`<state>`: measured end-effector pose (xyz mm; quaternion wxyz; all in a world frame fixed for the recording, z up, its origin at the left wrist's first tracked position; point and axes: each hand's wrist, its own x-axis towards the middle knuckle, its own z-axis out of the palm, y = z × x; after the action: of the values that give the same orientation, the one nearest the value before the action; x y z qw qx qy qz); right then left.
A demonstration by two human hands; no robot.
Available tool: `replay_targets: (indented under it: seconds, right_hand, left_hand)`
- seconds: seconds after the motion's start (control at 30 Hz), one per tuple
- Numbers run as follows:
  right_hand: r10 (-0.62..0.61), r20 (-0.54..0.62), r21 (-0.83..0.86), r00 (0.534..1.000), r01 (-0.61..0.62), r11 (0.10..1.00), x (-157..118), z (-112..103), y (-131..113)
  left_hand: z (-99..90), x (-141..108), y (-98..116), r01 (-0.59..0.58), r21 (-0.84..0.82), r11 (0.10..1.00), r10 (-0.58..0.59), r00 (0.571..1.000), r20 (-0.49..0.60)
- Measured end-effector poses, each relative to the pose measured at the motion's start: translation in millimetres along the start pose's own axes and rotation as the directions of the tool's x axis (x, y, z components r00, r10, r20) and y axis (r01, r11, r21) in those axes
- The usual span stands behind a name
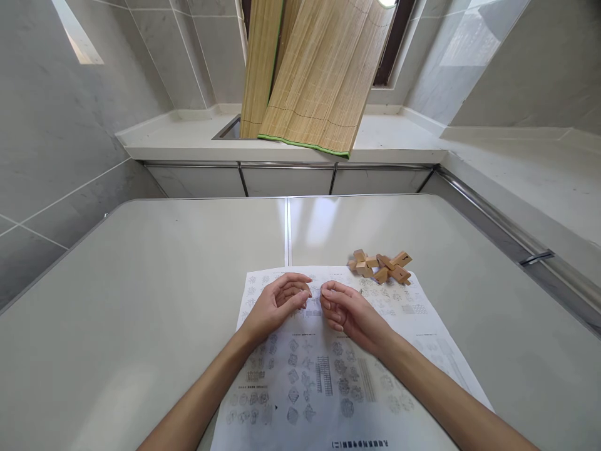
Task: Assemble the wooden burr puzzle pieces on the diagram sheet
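Note:
A large printed paper sheet (307,363) with small line drawings of puzzle shapes lies flat below both hands, its print upside down to me. My left hand (282,305) hovers over or rests on its upper part; I cannot tell which. Its fingers are loosely bent, apart from the thumb, and hold nothing. Facing it across a small gap, my right hand (352,311) has its fingers curled in, thumb against the forefinger, with nothing visible in them. Beyond it, two wooden burr puzzles, one lighter (362,264) and one darker (393,269), sit side by side at the sheet's far right edge.
The pale glossy table (188,263) has a seam down its middle. Behind it runs a white ledge (399,134) with a metal rail (286,165) below. A bamboo mat (323,75) hangs over the ledge by the window. Grey tiled walls (61,125) stand on both sides.

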<state>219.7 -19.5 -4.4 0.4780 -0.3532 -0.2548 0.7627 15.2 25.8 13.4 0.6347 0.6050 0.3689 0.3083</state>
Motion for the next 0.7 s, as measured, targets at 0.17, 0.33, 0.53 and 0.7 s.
replay_targets:
  seconds: [0.17,0.33,0.53,0.7]
  right_hand:
    - [-0.003,-0.001,0.008,1.000,0.003,1.000,0.7,0.7,-0.4]
    - [-0.050,-0.010,0.081,0.999,0.051,0.995,1.5,-2.8,-1.4]
    - [-0.108,-0.017,0.311,0.994,0.108,0.944,3.0,-9.4,-7.2]
    - [-0.103,-0.022,0.452,0.994,0.102,0.886,1.4,-13.6,-13.0]
  left_hand:
    - [-0.5,-0.4,-0.8,-0.004,-0.007,1.000,0.004,1.000,-0.004]
    - [0.0,-0.6,-0.7,0.008,-0.013,1.000,-0.008,1.000,-0.003]
    - [-0.3,-0.9,-2.0,0.005,-0.037,0.999,-0.004,1.000,0.008]
    - [-0.6,-1.6,-3.2,0.002,-0.040,0.999,-0.002,1.000,0.008]
